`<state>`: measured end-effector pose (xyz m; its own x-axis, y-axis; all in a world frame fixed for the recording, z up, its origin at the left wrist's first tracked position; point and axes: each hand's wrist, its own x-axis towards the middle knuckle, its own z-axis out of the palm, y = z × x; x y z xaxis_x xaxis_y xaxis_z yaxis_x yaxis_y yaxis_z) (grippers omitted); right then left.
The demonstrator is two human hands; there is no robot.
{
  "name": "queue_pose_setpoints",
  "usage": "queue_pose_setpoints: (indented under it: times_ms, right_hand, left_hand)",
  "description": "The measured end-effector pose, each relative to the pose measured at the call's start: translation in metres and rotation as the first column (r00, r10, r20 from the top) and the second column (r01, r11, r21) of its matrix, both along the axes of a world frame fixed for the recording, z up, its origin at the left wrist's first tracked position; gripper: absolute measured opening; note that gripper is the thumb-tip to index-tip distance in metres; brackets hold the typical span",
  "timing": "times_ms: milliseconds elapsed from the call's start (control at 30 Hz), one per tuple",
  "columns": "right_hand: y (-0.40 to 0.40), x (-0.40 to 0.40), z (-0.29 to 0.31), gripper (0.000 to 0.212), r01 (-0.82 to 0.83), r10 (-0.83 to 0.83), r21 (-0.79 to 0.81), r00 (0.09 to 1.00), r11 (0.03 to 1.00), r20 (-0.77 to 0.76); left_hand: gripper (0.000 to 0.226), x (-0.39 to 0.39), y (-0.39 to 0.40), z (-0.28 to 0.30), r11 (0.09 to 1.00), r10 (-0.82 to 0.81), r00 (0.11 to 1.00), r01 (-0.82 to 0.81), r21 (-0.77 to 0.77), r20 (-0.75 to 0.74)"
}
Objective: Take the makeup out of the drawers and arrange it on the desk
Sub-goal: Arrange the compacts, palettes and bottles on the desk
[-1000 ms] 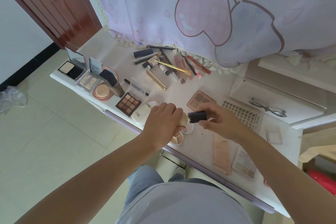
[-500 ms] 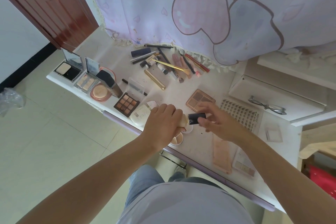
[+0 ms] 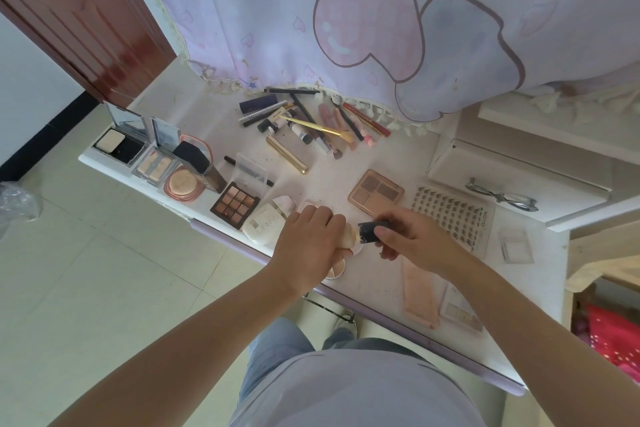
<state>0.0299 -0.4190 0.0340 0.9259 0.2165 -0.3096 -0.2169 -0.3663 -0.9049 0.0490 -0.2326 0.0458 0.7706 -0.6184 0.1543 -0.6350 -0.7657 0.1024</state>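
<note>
— Barely shifted since half a second back?
— Stayed at frame centre: left hand (image 3: 309,243) curled round cream bottle (image 3: 350,235), right hand (image 3: 412,240) pinching black cap (image 3: 370,229), lengthwise left-right, touching. Beyond, brown palette (image 3: 376,191) on desk (image 3: 381,156).

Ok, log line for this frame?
left hand: grips beige bottle | right hand: holds black cap | above desk

Home bedroom, vanity setup. White counter (image 3: 377,163) covered in makeup: eyeshadow palette (image 3: 235,205), mirrored compacts (image 3: 119,144), pencils and tubes. Pink heart-print curtain (image 3: 346,21) behind, dark red wooden door (image 3: 79,21), tiled floor (image 3: 86,281).
</note>
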Motion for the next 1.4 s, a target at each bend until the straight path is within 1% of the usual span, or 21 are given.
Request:
queue_pose_setpoints:
  times_ms: [67,133,200,267,333,367,400,467,533,600,700,800,900,1033,1167,1267,1333,1400]
  right_hand:
    - [-0.001,-0.003,0.0,0.022,0.0,0.002,-0.03,0.999,1.0,0.048]
    - [-0.003,-0.005,0.002,0.035,0.009,-0.006,-0.038,0.997,0.999,0.071]
    - [-0.005,-0.007,0.004,0.044,0.026,-0.025,-0.019,0.999,0.999,0.047]
    - [-0.009,-0.01,0.002,0.045,0.066,-0.066,-0.014,0.998,0.998,0.023]
    - [-0.014,-0.015,-0.004,0.043,0.134,-0.133,-0.045,0.991,0.99,0.022]
    - [-0.017,-0.018,-0.009,0.041,0.173,-0.17,-0.099,0.985,0.98,0.041]
    - [-0.019,-0.022,-0.016,0.04,0.211,-0.201,-0.187,0.977,0.96,0.07]
    - [-0.024,-0.03,-0.035,0.042,0.233,-0.207,-0.424,0.972,0.875,0.107]
    - [-0.025,-0.042,-0.054,0.048,0.168,-0.151,-0.616,0.985,0.77,0.08]
    - [-0.023,-0.055,-0.071,0.055,0.111,-0.099,-0.688,0.993,0.718,0.057]
    - [-0.018,-0.066,-0.081,0.059,0.165,-0.152,-0.68,0.985,0.714,0.08]
    - [-0.016,-0.069,-0.084,0.057,0.222,-0.22,-0.66,0.972,0.717,0.088]
    - [-0.018,-0.07,-0.085,0.056,0.253,-0.267,-0.635,0.961,0.73,0.077]
    - [-0.02,-0.071,-0.085,0.055,0.245,-0.265,-0.635,0.962,0.732,0.065]
    - [-0.02,-0.066,-0.084,0.045,0.311,-0.318,-0.606,0.943,0.732,0.1]
    - [-0.022,-0.057,-0.081,0.032,0.339,-0.341,-0.638,0.932,0.692,0.125]
    - [-0.024,-0.046,-0.079,0.033,0.33,-0.375,-0.647,0.924,0.687,0.073]
    - [-0.027,-0.036,-0.078,0.038,0.303,-0.407,-0.618,0.913,0.726,-0.03]
  left_hand:
    - [0.04,-0.001,0.0,-0.001,1.0,-0.007,1.0,0.007,-0.019,-0.022]
    - [0.038,-0.001,-0.001,-0.002,0.999,-0.004,0.995,0.0,-0.037,-0.1]
    - [0.042,0.001,-0.002,-0.009,1.0,0.022,0.98,-0.019,0.02,-0.199]
    - [0.044,0.002,-0.003,-0.017,0.999,0.035,0.963,-0.03,0.021,-0.267]
    - [0.043,0.001,-0.007,-0.024,0.997,0.051,0.945,-0.066,-0.038,-0.324]
    - [0.042,0.001,-0.01,-0.027,0.993,0.057,0.928,-0.092,-0.078,-0.368]
    - [0.041,0.001,-0.012,-0.03,0.986,0.058,0.905,-0.119,-0.12,-0.421]
    - [0.039,0.0,-0.018,-0.036,0.968,0.059,0.861,-0.173,-0.183,-0.505]
    - [0.037,-0.002,-0.024,-0.043,0.946,0.047,0.823,-0.218,-0.239,-0.567]
    - [0.035,-0.005,-0.031,-0.051,0.91,0.029,0.778,-0.28,-0.305,-0.627]
    - [0.034,-0.007,-0.038,-0.058,0.9,0.013,0.729,-0.307,-0.31,-0.685]
    - [0.034,-0.007,-0.044,-0.062,0.927,-0.017,0.718,-0.249,-0.28,-0.696]
    - [0.034,-0.006,-0.047,-0.062,0.938,-0.059,0.706,-0.203,-0.281,-0.706]
    - [0.039,0.002,-0.045,-0.064,0.946,-0.094,0.682,-0.167,-0.279,-0.725]
    - [0.044,0.008,-0.042,-0.067,0.95,-0.133,0.608,-0.146,-0.274,-0.783]
    - [0.048,0.011,-0.041,-0.069,0.948,-0.139,0.559,-0.165,-0.273,-0.818]
    - [0.049,0.012,-0.041,-0.07,0.948,-0.14,0.536,-0.172,-0.27,-0.833]
    - [0.05,0.012,-0.041,-0.07,0.948,-0.143,0.522,-0.173,-0.268,-0.841]
